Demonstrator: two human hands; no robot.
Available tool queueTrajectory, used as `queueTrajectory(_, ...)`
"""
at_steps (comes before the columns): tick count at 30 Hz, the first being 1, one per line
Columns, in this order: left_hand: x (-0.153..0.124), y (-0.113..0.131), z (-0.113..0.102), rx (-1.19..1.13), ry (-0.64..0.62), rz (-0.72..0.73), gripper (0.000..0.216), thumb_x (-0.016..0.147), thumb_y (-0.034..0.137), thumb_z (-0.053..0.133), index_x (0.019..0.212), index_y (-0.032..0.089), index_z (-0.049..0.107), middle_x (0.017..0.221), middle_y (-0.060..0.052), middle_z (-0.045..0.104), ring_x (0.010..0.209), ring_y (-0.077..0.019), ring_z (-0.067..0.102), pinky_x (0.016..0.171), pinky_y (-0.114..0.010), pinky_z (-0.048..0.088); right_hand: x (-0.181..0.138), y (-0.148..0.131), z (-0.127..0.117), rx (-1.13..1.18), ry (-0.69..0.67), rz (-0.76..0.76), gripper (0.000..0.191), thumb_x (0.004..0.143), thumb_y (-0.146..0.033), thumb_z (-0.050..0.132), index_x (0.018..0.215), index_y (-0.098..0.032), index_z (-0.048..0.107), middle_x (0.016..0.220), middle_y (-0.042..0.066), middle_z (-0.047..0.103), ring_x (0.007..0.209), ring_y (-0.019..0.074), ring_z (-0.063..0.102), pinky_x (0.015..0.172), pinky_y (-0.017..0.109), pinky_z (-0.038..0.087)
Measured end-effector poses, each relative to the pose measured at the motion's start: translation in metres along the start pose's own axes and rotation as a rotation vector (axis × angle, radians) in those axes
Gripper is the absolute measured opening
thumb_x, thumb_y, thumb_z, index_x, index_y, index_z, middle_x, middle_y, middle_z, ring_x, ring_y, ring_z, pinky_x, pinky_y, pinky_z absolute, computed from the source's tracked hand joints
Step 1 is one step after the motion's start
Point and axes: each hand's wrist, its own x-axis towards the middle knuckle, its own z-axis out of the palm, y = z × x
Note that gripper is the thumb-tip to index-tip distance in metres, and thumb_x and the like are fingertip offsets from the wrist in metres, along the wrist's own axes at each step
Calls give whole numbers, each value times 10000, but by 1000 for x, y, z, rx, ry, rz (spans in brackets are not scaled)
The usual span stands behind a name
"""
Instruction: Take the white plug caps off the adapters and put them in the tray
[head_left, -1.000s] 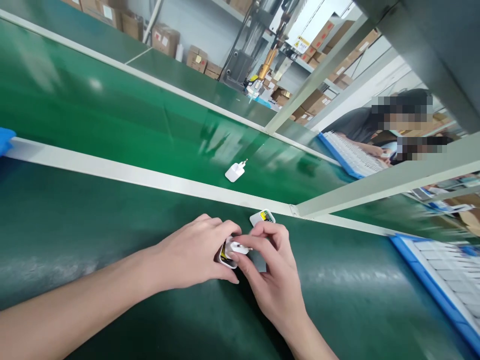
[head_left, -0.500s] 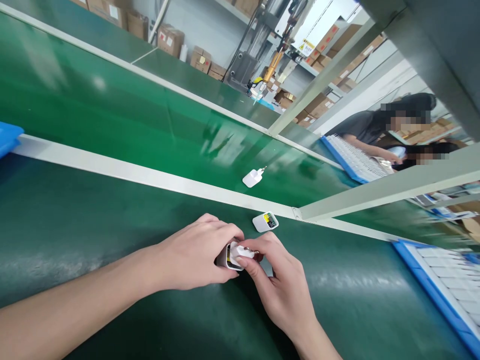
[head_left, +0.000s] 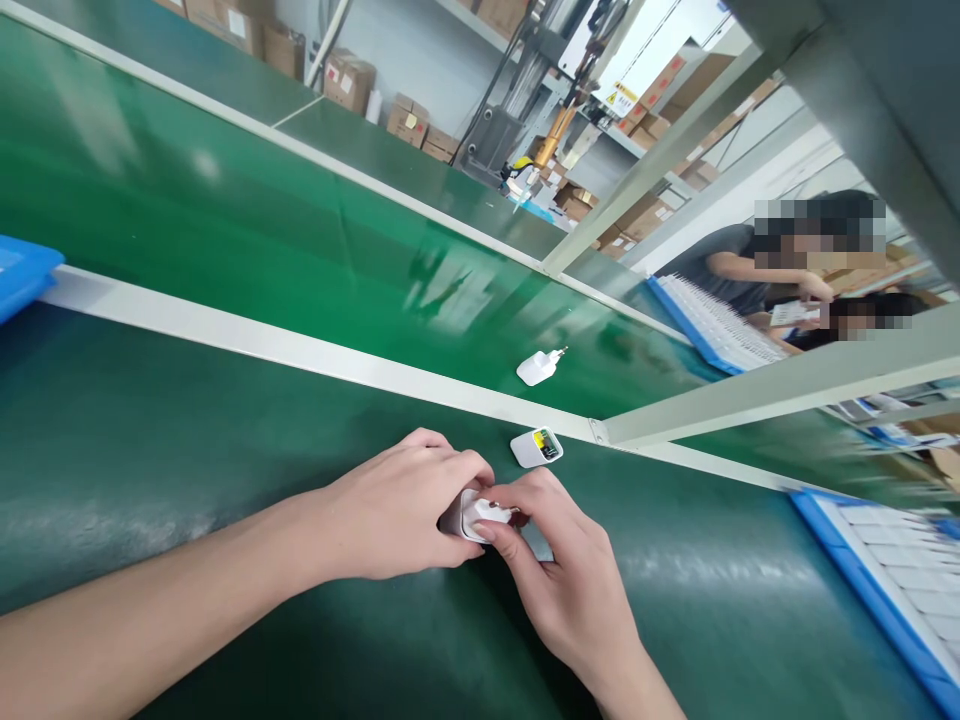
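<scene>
- The left hand [head_left: 401,512] is curled snugly around a white charger housing [head_left: 454,518], just above the green worktop [head_left: 225,420].
- The right hand [head_left: 559,565] has thumb and forefinger pinched on the pronged plug cap [head_left: 491,512], at the housing's mouth.
- Here's what has just changed: a second ago that cap sat askew, with yellow parts showing inside the housing. Now no yellow shows and cap and housing look nearly in line.
- To my eye the cap has gone most or all of the way in; whether it's fully seated I can't tell past the fingers.
- A second housing [head_left: 528,451] lies near the right hand, beside the pale rail [head_left: 360,379], its end uncapped and yellow parts visible. It hasn't been moved, so that one looks still to be capped.
- Beyond the rail, a capped charger [head_left: 537,369] has travelled rightward along the green conveyor belt [head_left: 300,250].
</scene>
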Motion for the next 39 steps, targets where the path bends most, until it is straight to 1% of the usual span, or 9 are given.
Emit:
queueTrajectory(8, 1, 1, -1, -1, -9, 27, 312, 820, 303, 669, 1126, 262, 620, 1187, -3, 684, 1306, -314, 440, 972, -399, 466, 6, -5, -3, -33, -138, -17, 101, 999, -161, 552, 927, -232, 547, 843, 21, 631, 759, 191, 545, 696, 331, 451)
queueTrajectory(13, -2, -1, -1, -7, 9, 32, 365, 819, 365, 677, 1166, 269, 613, 1254, -13, 653, 1350, -323, 417, 983, -394, 459, 12, -8, -7, -27, -155, -23, 191, 1012, -202, 518, 823, -225, 494, 781, 8, 586, 703, 173, 518, 648, 303, 421)
queueTrajectory(18, -5, 4, -3, 13, 30, 49, 405, 817, 416, 699, 1178, 258, 609, 1254, -33, 657, 1324, -313, 461, 989, -393, 452, 13, -10, -8, 38, -198, 22, 168, 995, -208, 544, 828, -219, 522, 790, 0, 636, 684, 157, 560, 627, 277, 430)
queueTrajectory(22, -4, 8, -7, -148, 5, 4, 485, 819, 408, 738, 1232, 223, 563, 1204, -56, 710, 1161, -284, 615, 947, -396, 465, 5, 1, 0, 143, -31, 96, 54, 994, -262, 562, 1001, -225, 601, 863, 12, 660, 720, 162, 589, 669, 290, 484)
queueTrajectory(26, -3, 5, -9, -546, 0, -42, 542, 817, 363, 787, 1242, 196, 495, 1141, -87, 733, 1026, -247, 691, 895, -382, 495, -1, 14, 5, 310, 166, 18, 372, 954, -342, 655, 1284, -245, 514, 1030, 52, 625, 865, 193, 617, 804, 352, 547)
queueTrajectory(29, -4, 3, -7, -773, -16, 13, 544, 839, 378, 788, 1233, 176, 473, 1102, -108, 734, 1059, -247, 692, 925, -383, 499, -5, 14, 4, 244, 188, -133, 521, 859, -376, 791, 1297, -260, 533, 1116, 78, 618, 990, 241, 626, 883, 409, 548)
queueTrajectory(31, -4, 4, -6, -819, -44, 8, 557, 852, 414, 782, 1251, 175, 476, 1049, -86, 734, 1017, -228, 700, 910, -363, 500, -6, 10, 5, 182, 181, -196, 472, 877, -318, 778, 1295, -266, 565, 1187, 95, 622, 1081, 264, 623, 919, 427, 545)
queueTrajectory(34, -2, 5, -6, -816, -76, -28, 597, 846, 441, 791, 1286, 182, 481, 989, -48, 724, 911, -186, 691, 842, -317, 499, -7, 5, 9, 152, 209, -191, 377, 921, -237, 725, 1278, -285, 613, 1186, 85, 658, 1073, 255, 642, 887, 404, 559)
queueTrajectory(39, 2, 3, -9, -860, -104, -54, 601, 851, 404, 797, 1305, 184, 472, 1009, -44, 724, 889, -152, 667, 846, -308, 491, -4, 2, 11, 159, 265, -143, 389, 887, -250, 779, 1249, -312, 649, 1131, 54, 704, 1010, 252, 645, 868, 419, 534)
